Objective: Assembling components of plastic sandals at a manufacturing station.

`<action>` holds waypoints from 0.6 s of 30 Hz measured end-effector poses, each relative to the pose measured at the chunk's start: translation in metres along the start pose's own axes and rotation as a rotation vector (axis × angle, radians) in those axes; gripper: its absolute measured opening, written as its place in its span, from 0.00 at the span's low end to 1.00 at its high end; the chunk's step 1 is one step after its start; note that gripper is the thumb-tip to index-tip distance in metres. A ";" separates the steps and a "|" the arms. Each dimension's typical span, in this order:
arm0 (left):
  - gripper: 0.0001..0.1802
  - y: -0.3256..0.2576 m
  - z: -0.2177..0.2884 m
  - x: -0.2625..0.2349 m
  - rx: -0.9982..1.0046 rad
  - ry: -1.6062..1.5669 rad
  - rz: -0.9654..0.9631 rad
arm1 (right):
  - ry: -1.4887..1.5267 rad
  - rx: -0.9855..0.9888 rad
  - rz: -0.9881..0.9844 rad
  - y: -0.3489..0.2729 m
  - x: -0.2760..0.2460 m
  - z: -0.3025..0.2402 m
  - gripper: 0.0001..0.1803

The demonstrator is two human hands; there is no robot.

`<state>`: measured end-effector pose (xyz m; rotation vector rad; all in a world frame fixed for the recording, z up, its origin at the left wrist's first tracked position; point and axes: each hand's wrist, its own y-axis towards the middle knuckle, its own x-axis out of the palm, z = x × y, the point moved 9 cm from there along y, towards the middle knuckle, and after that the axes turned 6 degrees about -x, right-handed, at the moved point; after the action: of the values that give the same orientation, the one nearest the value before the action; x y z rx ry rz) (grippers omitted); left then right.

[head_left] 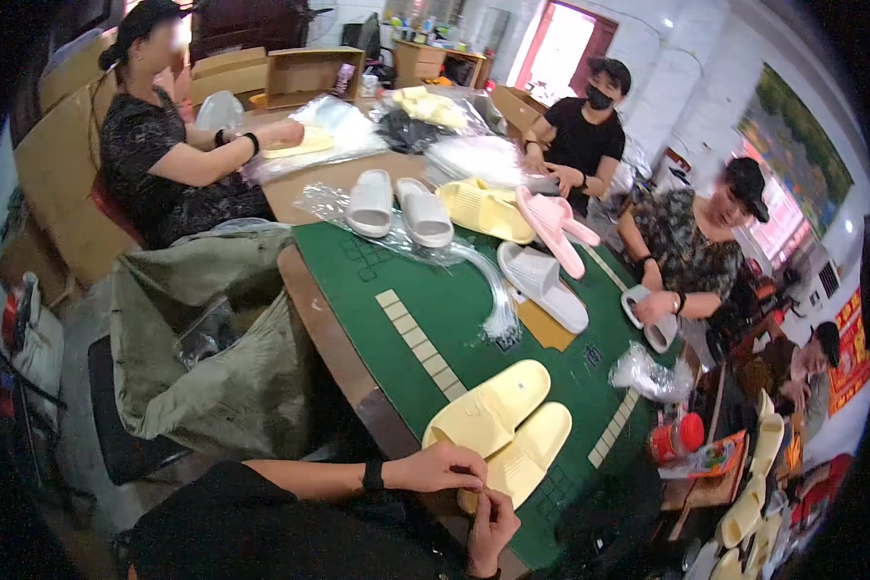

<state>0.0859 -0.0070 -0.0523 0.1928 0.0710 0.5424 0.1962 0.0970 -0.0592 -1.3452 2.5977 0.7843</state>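
A pair of pale yellow slide slippers lies side by side near me on the green table top; the left slipper (493,406) partly overlaps the right slipper (530,452). In front of their near ends my left hand (439,471), with a black band at the wrist, has its fingertips pinched together. Just below it my right hand (493,532) is closed too, thumb and fingertips almost meeting those of the left. Whatever sits between the fingertips is too small to make out.
Grey slippers (425,213), a yellow pair (486,210), pink slippers (554,227) and clear plastic bags (498,159) cover the table's far part. Left of me stands a large grey-green sack (203,358). Several co-workers sit around. A red-lidded jar (677,438) stands at right.
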 end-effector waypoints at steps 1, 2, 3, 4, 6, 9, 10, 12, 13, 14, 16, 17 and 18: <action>0.05 0.000 0.001 0.002 -0.006 -0.006 -0.023 | -0.007 0.013 0.018 0.003 -0.001 -0.005 0.04; 0.05 -0.001 0.002 -0.002 -0.008 -0.005 0.006 | -0.037 -0.001 -0.010 0.007 0.001 -0.014 0.03; 0.05 0.001 0.004 -0.005 -0.009 -0.005 0.030 | -0.069 -0.013 -0.034 0.006 0.000 -0.019 0.03; 0.05 0.002 0.004 -0.006 -0.009 0.025 0.027 | -0.058 -0.010 -0.046 0.005 0.000 -0.011 0.03; 0.05 0.003 0.006 -0.002 -0.014 0.024 0.010 | -0.076 -0.044 -0.020 0.008 -0.001 -0.016 0.04; 0.06 0.003 0.008 -0.001 -0.008 0.074 -0.004 | -0.125 -0.026 -0.040 0.007 -0.004 -0.009 0.04; 0.06 0.004 0.006 -0.003 -0.005 0.079 0.000 | -0.096 -0.039 -0.052 0.009 -0.002 -0.011 0.04; 0.06 0.004 0.001 -0.006 -0.024 0.045 0.035 | -0.073 -0.067 -0.066 0.009 0.001 -0.013 0.05; 0.06 0.004 0.001 -0.003 -0.022 0.046 0.010 | -0.079 -0.060 -0.042 0.010 -0.002 -0.014 0.05; 0.06 0.005 0.002 -0.004 -0.024 0.038 0.025 | -0.072 -0.034 -0.064 0.010 -0.001 -0.014 0.05; 0.05 0.004 0.004 -0.004 -0.018 0.050 0.035 | -0.091 -0.026 -0.099 0.009 0.000 -0.011 0.06; 0.05 0.003 0.005 -0.002 -0.014 0.052 0.016 | -0.095 -0.023 -0.080 0.009 -0.002 -0.012 0.06; 0.05 0.003 0.003 -0.003 -0.026 0.027 0.030 | -0.074 0.002 -0.102 0.009 -0.001 -0.014 0.06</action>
<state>0.0822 -0.0063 -0.0483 0.1610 0.0876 0.5753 0.1913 0.0951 -0.0432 -1.4074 2.4514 0.8001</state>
